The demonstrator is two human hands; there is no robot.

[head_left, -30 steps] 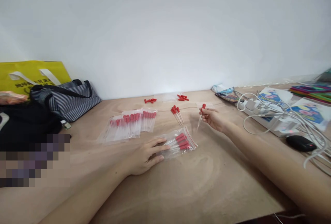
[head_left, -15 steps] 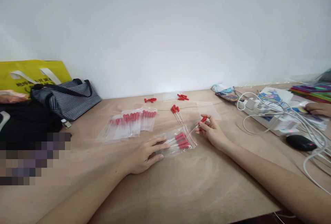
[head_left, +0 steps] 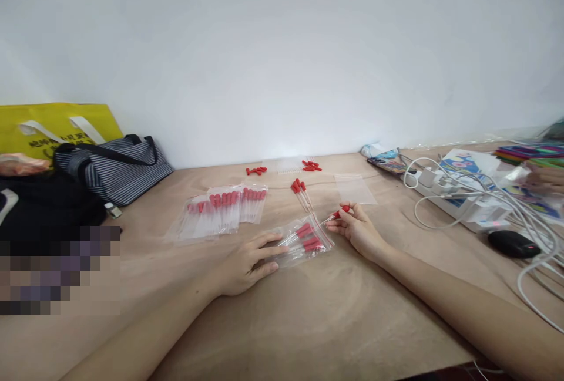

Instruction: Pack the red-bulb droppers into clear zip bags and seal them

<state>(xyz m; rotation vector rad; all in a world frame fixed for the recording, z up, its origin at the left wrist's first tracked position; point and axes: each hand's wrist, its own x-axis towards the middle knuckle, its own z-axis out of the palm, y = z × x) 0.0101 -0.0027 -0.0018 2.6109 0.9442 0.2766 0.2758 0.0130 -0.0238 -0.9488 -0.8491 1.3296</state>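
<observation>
My right hand pinches a dropper by its red rubber bulb. Its thin glass stem points left into the mouth of a clear zip bag, which lies flat with several red-bulbed droppers inside. On the bag's left end rest the outstretched fingers of my left hand, thumb apart. Just beyond the bag are 3 loose droppers, stems toward me. To the left, filled bags of droppers overlap in a row.
Loose red bulbs lie near the wall in two small groups, beside clear plastic. A flat empty zip bag lies behind my right hand. Cables, a power strip and a black mouse occupy the right; a striped bag stands left.
My right hand has moved slightly down and left, bringing the dropper's stem into the bag's mouth. My left hand stays on the bag. At far right, another person's hand has shifted.
</observation>
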